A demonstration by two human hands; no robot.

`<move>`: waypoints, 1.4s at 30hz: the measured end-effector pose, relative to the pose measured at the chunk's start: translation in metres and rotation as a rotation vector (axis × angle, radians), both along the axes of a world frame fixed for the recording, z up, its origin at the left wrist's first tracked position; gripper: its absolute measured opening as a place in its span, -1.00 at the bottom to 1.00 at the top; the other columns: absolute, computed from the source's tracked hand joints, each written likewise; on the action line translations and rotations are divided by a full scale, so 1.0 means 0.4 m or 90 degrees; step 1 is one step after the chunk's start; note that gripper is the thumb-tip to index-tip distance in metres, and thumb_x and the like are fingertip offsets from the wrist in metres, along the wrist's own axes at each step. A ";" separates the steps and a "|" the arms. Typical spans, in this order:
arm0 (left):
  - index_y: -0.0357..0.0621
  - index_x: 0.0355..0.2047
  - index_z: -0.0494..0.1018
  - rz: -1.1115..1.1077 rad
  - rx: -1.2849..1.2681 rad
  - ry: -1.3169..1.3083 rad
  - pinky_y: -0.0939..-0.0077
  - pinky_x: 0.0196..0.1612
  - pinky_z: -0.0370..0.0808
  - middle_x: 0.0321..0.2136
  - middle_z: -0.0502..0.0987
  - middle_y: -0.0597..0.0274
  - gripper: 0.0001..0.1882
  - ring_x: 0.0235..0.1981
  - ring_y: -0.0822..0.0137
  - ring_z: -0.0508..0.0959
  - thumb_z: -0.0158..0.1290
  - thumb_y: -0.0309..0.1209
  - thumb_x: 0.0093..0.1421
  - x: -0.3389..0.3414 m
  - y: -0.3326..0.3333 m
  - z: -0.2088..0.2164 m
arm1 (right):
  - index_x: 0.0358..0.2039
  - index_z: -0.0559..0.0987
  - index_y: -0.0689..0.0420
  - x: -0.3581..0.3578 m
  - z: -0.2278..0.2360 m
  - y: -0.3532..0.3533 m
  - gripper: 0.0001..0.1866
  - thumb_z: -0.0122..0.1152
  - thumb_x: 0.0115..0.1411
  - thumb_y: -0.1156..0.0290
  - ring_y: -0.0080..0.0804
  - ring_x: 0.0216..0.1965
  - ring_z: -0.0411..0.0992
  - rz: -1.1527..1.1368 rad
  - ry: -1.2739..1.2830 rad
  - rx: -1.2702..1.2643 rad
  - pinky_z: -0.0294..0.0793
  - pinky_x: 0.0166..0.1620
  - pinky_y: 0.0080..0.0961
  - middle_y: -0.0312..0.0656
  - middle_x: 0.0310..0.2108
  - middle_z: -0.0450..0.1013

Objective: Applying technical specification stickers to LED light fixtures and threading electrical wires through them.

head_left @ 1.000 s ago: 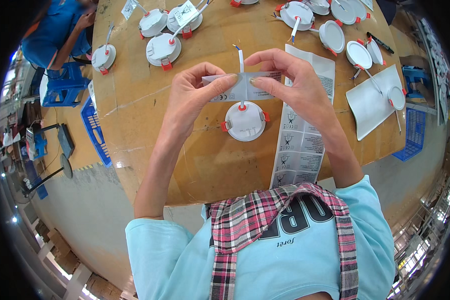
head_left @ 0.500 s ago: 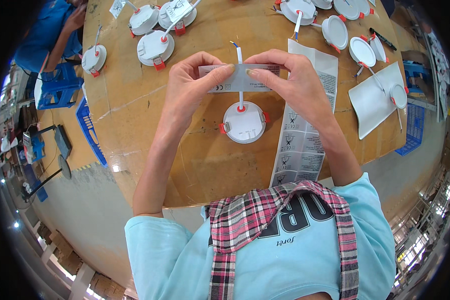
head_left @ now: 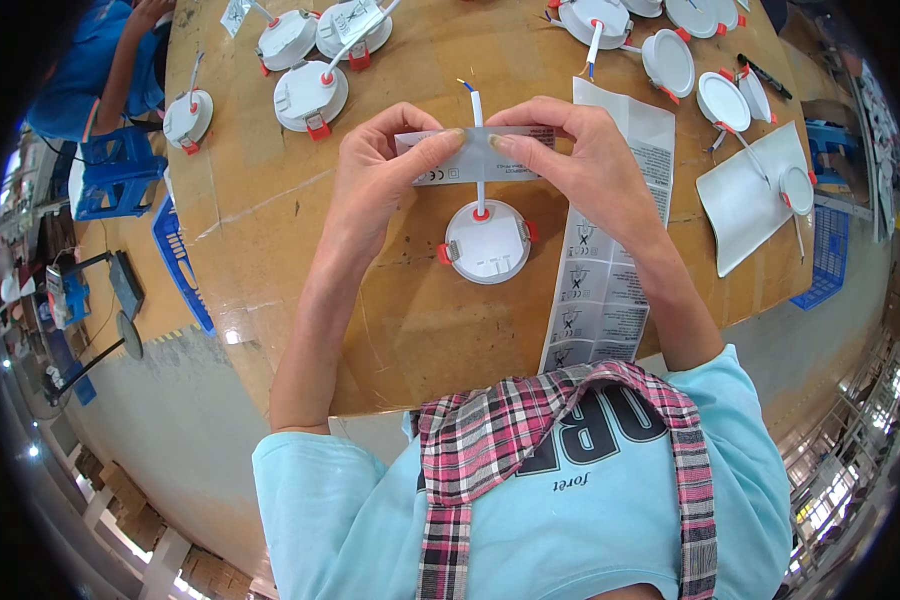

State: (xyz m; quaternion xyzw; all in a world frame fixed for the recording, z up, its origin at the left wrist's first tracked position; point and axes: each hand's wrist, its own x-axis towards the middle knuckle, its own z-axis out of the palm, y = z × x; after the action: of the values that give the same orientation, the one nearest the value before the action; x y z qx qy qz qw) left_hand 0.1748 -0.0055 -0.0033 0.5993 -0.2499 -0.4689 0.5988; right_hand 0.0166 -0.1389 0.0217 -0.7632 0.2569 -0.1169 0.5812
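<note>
Between both hands a silver-grey printed label (head_left: 440,172) is stretched sideways across the white cable (head_left: 481,194) of a round white downlight (head_left: 490,252). My left hand (head_left: 388,160) pinches the label's left part, thumb on top beside the cable. From the other side my right hand (head_left: 583,160) pinches its right part, the two thumb tips close together at the cable. The downlight lies on the table with a red grommet and red-tipped spring clips. Bare blue and yellow wire ends stick out beyond the label. A sheet of labels (head_left: 602,290) lies under my right forearm.
More white downlights (head_left: 311,96) stand at the far left of the cardboard-covered table (head_left: 270,240); others (head_left: 668,64) are at the far right. A white sheet (head_left: 745,215) and a black marker (head_left: 767,80) lie right. Another person's arm (head_left: 118,85) shows far left, near a blue stool (head_left: 120,175).
Both hands still hold the label across the cable. The label, cable and downlight have shifted very slightly.
</note>
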 end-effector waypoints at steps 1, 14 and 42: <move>-0.14 -0.43 0.48 0.002 -0.002 0.002 0.68 -0.40 0.31 -0.52 0.52 0.40 -0.84 -0.47 0.64 0.44 0.23 -0.37 0.12 0.000 0.000 -0.001 | -0.22 0.60 0.33 0.000 -0.001 0.000 -0.76 0.20 0.15 0.45 -0.49 -0.36 0.52 0.000 0.000 0.000 0.51 -0.22 -0.55 -0.13 -0.40 0.57; -0.11 -0.39 0.47 -0.032 -0.005 0.012 0.70 -0.32 0.37 -0.47 0.54 0.41 -0.85 -0.42 0.64 0.47 0.22 -0.36 0.15 0.008 -0.001 -0.013 | -0.22 0.60 0.32 -0.003 -0.014 -0.008 -0.76 0.20 0.15 0.43 -0.47 -0.35 0.49 0.009 -0.028 -0.006 0.47 -0.22 -0.53 -0.15 -0.40 0.56; -0.12 -0.41 0.46 -0.038 -0.012 0.021 0.72 -0.37 0.33 -0.48 0.53 0.41 -0.85 -0.44 0.66 0.46 0.21 -0.38 0.15 0.007 -0.003 -0.014 | -0.24 0.61 0.33 0.000 0.006 -0.010 -0.78 0.23 0.14 0.46 -0.46 -0.34 0.50 0.016 0.011 -0.023 0.48 -0.23 -0.52 -0.12 -0.35 0.56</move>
State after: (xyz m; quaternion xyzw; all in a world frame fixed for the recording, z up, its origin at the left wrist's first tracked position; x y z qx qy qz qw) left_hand 0.1777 -0.0068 -0.0090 0.5781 -0.2622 -0.4943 0.5939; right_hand 0.0165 -0.1430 0.0241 -0.7777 0.2503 -0.1078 0.5665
